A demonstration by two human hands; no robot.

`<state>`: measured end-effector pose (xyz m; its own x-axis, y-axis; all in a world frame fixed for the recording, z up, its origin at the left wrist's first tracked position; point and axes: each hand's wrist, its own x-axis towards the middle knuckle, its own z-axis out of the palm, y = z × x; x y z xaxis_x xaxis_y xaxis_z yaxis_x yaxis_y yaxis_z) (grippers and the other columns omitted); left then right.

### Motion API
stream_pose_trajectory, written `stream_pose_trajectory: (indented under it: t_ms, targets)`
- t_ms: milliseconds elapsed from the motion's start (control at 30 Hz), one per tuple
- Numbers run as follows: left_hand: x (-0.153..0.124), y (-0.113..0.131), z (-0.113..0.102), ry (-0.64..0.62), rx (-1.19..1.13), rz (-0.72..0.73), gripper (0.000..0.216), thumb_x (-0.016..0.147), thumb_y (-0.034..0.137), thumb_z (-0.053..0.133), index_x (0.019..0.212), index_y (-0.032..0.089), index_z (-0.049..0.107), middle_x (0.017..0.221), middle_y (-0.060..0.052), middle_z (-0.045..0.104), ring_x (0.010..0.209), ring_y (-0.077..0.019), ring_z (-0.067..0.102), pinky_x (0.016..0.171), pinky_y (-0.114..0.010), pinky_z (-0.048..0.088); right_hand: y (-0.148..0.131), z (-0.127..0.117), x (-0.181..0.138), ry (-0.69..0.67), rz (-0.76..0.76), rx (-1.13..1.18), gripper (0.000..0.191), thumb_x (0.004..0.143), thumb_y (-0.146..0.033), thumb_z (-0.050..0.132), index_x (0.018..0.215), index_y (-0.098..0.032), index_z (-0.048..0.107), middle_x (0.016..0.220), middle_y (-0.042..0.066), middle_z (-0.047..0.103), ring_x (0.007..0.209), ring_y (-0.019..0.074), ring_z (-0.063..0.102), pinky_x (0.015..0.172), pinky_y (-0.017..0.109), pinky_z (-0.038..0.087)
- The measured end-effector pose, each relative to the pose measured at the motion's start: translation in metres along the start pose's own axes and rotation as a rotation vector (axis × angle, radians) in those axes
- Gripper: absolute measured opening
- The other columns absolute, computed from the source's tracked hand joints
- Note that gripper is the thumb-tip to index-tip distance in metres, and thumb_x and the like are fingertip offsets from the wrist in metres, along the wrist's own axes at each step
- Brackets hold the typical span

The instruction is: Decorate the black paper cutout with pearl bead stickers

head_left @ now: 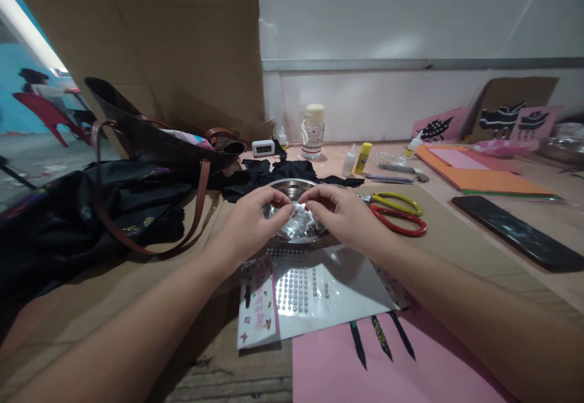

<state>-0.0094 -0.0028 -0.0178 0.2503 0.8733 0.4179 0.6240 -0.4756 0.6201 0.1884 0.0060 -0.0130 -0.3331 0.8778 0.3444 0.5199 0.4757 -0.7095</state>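
Observation:
My left hand [258, 215] and my right hand [340, 211] are raised over a shiny metal bowl [296, 236], fingertips pinched and close together. Anything between the fingers is too small to make out. Small bits lie inside the bowl. Just below it is a sheet of stick-on beads [292, 293] in rows, with a printed white header card [260, 305]. Pink paper [328, 369] sticks out under that sheet, bearing several narrow dark pointed strips [381, 337]. Scissors with yellow and red handles [401, 227] lie right of the bowl, beside my right hand.
At left stand a dark bag [150, 141] and black fabric [137, 208]. Behind the bowl are black scraps [283, 175], a bottle [314, 132], a glue stick [364, 158] and a small clock [263, 148]. A phone [515, 229] and coloured paper [493, 175] lie right.

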Motion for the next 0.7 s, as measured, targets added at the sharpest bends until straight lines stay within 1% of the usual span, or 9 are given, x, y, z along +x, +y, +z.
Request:
stream_pose_trajectory:
  t_ms: [67,100,267,433,600,700]
  targets:
    - [-0.001,0.001,0.0,0.005,-0.008,-0.003,0.014,0.089,0.031,0.061,0.085,0.02,0.067,0.088,0.0,0.069,0.081,-0.0172,0.061,0.076,-0.029,0.046,0.0,0.002,0.0,-0.024,0.008,0.02,0.015,0.089,-0.03,0.061,0.096,-0.021,0.071,0.09,0.002,0.072,0.078,0.0161,0.062,0.068,0.029,0.046]
    - [-0.001,0.002,0.0,0.004,-0.01,-0.005,0.013,0.089,0.031,0.061,0.085,0.02,0.067,0.088,0.0,0.069,0.081,-0.0169,0.061,0.076,-0.028,0.046,0.0,0.004,0.0,-0.038,0.014,0.024,0.016,0.089,-0.032,0.063,0.096,-0.021,0.072,0.091,0.003,0.072,0.079,0.0167,0.063,0.068,0.029,0.046]
    - [-0.002,0.001,0.002,-0.015,-0.04,0.007,0.013,0.091,0.03,0.062,0.088,0.019,0.068,0.09,0.0,0.07,0.085,-0.0161,0.063,0.077,-0.027,0.047,0.001,0.007,-0.001,-0.048,0.015,-0.002,0.012,0.089,-0.026,0.062,0.091,-0.021,0.073,0.091,0.003,0.074,0.082,0.0179,0.064,0.069,0.03,0.046]
    - [0.001,-0.007,0.001,-0.023,-0.083,0.116,0.012,0.092,0.026,0.064,0.095,0.02,0.073,0.095,-0.001,0.071,0.092,-0.0166,0.065,0.085,-0.03,0.047,0.003,0.004,-0.001,-0.037,-0.014,-0.014,0.012,0.091,-0.028,0.061,0.09,-0.021,0.071,0.086,0.002,0.072,0.079,0.0177,0.063,0.067,0.03,0.046]
    - [0.001,-0.008,0.0,-0.006,-0.062,0.16,0.011,0.089,0.028,0.069,0.094,0.02,0.075,0.093,-0.002,0.072,0.088,-0.0158,0.066,0.083,-0.029,0.048,0.003,0.004,0.0,-0.041,-0.007,-0.02,0.011,0.09,-0.026,0.062,0.09,-0.021,0.071,0.088,0.003,0.073,0.082,0.0189,0.065,0.069,0.032,0.047]
    - [-0.001,-0.009,0.001,0.014,-0.028,0.191,0.011,0.09,0.028,0.069,0.092,0.019,0.074,0.091,-0.002,0.072,0.087,-0.0157,0.066,0.082,-0.029,0.048,0.004,0.005,0.0,-0.047,-0.017,-0.01,0.011,0.09,-0.025,0.062,0.09,-0.022,0.072,0.09,0.004,0.074,0.084,0.0198,0.066,0.071,0.033,0.049]
